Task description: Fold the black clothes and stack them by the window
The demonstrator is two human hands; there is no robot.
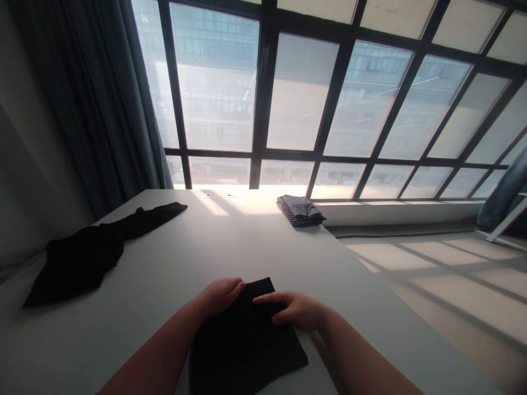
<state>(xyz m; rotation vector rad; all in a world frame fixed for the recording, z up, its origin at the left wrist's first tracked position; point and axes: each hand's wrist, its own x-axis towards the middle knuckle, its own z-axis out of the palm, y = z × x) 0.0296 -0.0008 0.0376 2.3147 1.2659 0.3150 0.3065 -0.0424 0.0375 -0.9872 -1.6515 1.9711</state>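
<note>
A folded black cloth (242,340) lies flat on the white table (173,274) right in front of me. My left hand (218,296) rests on the cloth's far left edge, fingers curled over it. My right hand (296,310) lies on the cloth's far right side, index finger stretched out flat toward the left hand. Both hands press on the fabric near its far edge; whether either pinches it I cannot tell.
A loose black garment (90,249) sprawls on the table's left side. A folded stack of grey and striped cloth (300,210) sits at the far right corner. Big windows (300,93) and a dark curtain (94,99) stand behind; the floor (444,285) lies to the right.
</note>
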